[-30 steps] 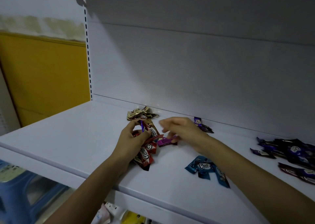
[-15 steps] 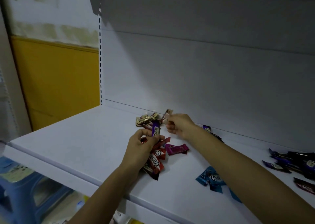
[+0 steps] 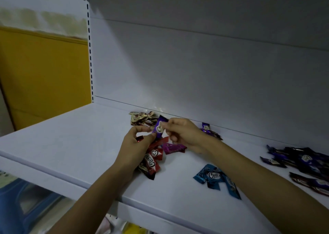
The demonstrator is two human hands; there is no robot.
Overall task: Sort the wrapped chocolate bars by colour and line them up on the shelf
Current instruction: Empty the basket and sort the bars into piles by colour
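Note:
A purple-wrapped bar stands nearly upright above the white shelf. My left hand pinches its lower end, and my right hand pinches its upper part. Under my left hand lies a heap of red bars. A magenta bar lies just below my right hand. Gold bars sit against the back wall. Blue bars lie at the front, and another purple bar lies behind my right wrist.
A pile of dark purple bars lies at the right with a dark brown bar in front of it. The shelf's back panel rises close behind. A blue stool stands below left, beside a yellow wall.
My right hand let go of a small bar near the gold ones and came over to the purple bar that my left hand holds. That bar has been raised a little.

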